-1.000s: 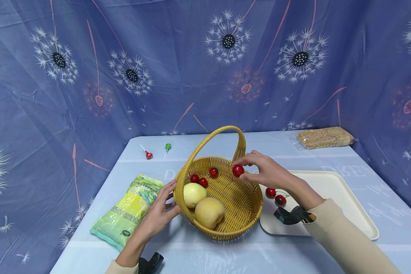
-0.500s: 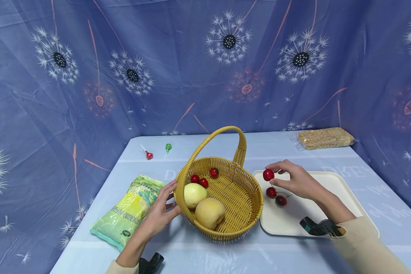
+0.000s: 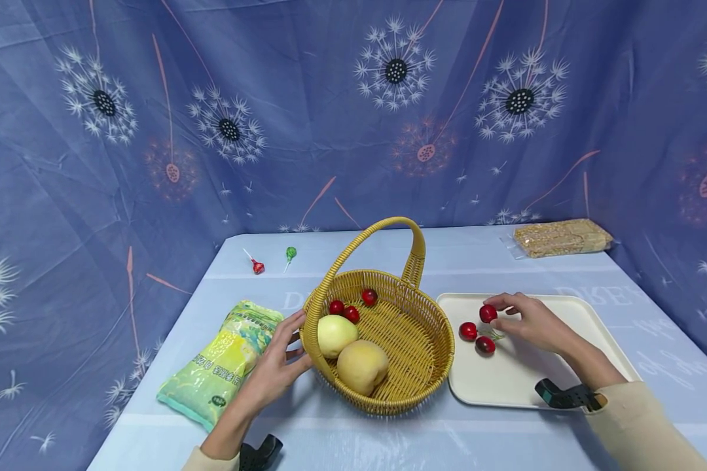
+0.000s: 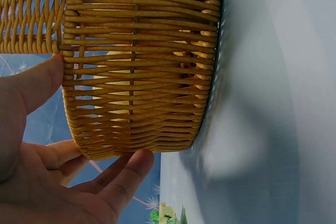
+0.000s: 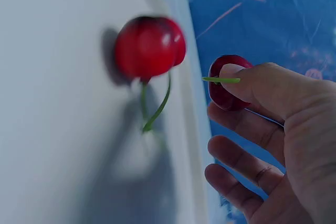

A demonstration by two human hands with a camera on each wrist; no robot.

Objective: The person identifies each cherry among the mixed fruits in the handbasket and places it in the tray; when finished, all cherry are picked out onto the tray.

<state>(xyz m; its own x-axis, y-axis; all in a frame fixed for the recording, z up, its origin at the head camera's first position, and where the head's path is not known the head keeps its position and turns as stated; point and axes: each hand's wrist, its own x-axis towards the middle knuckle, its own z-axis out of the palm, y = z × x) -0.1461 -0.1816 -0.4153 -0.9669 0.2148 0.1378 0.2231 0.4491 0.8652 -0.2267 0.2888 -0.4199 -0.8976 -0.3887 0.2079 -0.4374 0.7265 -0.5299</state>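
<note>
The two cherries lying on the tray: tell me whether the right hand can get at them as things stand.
Probably yes. The right hand already pinches one cherry just above the tray, and the two loose cherries lie right beside its fingers with nothing between them.

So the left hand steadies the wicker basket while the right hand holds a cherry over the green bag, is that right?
Not quite. The left hand does steady the wicker basket, but the right hand holds the cherry over the cream tray, not the green bag; the head view shows it.
</note>
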